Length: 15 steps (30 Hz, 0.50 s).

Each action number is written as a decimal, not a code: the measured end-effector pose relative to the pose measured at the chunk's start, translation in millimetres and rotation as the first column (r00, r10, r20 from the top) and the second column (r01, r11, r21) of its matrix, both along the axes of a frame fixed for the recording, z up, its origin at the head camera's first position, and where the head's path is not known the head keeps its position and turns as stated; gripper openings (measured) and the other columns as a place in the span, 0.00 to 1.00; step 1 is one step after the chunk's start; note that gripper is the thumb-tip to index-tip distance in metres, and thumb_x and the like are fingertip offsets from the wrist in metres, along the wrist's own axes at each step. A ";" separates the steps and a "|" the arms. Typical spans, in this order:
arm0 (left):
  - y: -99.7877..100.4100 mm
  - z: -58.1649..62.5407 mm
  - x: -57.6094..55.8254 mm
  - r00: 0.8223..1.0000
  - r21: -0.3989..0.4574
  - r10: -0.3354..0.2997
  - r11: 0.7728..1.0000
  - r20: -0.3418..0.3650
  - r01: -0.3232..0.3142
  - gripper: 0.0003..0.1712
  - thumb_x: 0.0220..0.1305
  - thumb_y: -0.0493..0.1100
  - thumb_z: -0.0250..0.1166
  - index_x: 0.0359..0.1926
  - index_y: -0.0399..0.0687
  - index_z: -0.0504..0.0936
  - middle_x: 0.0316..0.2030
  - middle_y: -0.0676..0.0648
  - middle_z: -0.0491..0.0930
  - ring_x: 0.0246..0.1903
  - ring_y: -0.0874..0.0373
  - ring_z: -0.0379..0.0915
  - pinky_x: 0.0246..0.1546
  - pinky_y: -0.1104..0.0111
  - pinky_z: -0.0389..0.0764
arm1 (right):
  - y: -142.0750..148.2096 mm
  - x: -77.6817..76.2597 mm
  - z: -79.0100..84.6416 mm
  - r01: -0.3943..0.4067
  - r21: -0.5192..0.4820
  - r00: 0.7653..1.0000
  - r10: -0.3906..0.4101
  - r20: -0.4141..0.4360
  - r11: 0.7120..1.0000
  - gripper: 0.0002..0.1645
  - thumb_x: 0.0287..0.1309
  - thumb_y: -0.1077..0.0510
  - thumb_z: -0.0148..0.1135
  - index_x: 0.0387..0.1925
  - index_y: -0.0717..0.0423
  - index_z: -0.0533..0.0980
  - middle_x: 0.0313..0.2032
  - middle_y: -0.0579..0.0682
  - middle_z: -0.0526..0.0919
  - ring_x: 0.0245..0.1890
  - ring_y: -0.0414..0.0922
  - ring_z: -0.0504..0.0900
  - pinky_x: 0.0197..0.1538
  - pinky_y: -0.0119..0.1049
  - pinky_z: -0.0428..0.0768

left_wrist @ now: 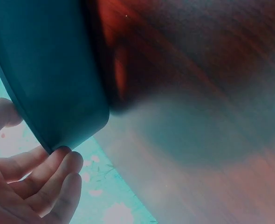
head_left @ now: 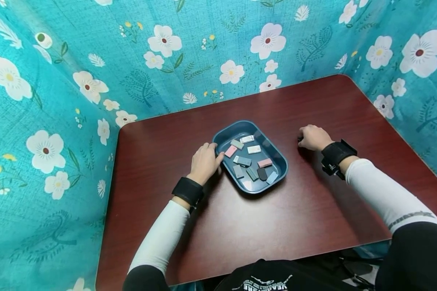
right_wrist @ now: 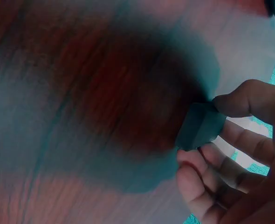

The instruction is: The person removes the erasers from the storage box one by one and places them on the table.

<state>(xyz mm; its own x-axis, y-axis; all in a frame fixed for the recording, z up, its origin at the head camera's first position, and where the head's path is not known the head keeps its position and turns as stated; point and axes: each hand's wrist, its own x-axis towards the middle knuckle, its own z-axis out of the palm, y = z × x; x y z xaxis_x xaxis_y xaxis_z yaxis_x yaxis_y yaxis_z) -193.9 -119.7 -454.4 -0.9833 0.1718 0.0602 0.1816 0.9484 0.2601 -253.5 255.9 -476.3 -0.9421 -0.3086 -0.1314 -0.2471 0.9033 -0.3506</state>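
A blue tray [head_left: 282, 178] holds several small eraser-like blocks in pink, white, green, blue, grey and black, such as a pink eraser [head_left: 265, 163] and a black eraser [head_left: 262, 174]. At the tray's left side, my left hand [head_left: 205, 162] grips the rim, thumb near the top edge and fingertips against the outer wall in the left wrist view. Off to the right of the tray, my right hand [head_left: 315, 138] pinches a dark eraser [right_wrist: 200, 126] between thumb and fingers, low at the table. Most of that eraser is hidden in the head view.
The dark red wooden table [head_left: 167, 250] has rounded far corners. A teal flowered curtain [head_left: 204, 48] hangs behind it and along both sides. The person's body is at the near edge, and each wrist wears a black band [head_left: 189, 191].
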 end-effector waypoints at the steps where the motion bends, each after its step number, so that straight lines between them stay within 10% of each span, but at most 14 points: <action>1: -0.1 0.3 -0.1 1.000 -0.001 -0.001 1.000 -0.002 0.001 0.27 0.68 0.54 0.59 0.60 0.41 0.77 0.47 0.40 0.80 0.45 0.47 0.78 0.46 0.56 0.81 | -0.1 0.8 -0.3 0.002 -0.002 1.000 -0.002 0.003 1.000 0.10 0.55 0.61 0.63 0.37 0.65 0.78 0.37 0.64 0.81 0.37 0.56 0.79 0.43 0.55 0.76; 8: -2.0 0.7 -0.3 1.000 0.012 0.009 1.000 -0.003 -0.009 0.27 0.68 0.54 0.59 0.60 0.41 0.77 0.46 0.40 0.80 0.44 0.47 0.78 0.45 0.56 0.81 | -23.8 -11.6 34.1 0.010 -0.007 0.999 -0.009 0.031 1.000 0.31 0.63 0.58 0.59 0.62 0.73 0.67 0.54 0.73 0.74 0.53 0.65 0.76 0.53 0.59 0.74; 15: 1.9 -2.6 1.7 0.999 0.062 0.037 0.997 0.003 -0.037 0.26 0.68 0.53 0.60 0.60 0.43 0.77 0.47 0.41 0.80 0.45 0.47 0.78 0.46 0.55 0.81 | -98.1 -28.2 76.6 -0.080 -0.048 0.996 0.078 -0.041 0.996 0.24 0.63 0.55 0.60 0.55 0.66 0.73 0.51 0.65 0.76 0.50 0.59 0.76 0.52 0.54 0.76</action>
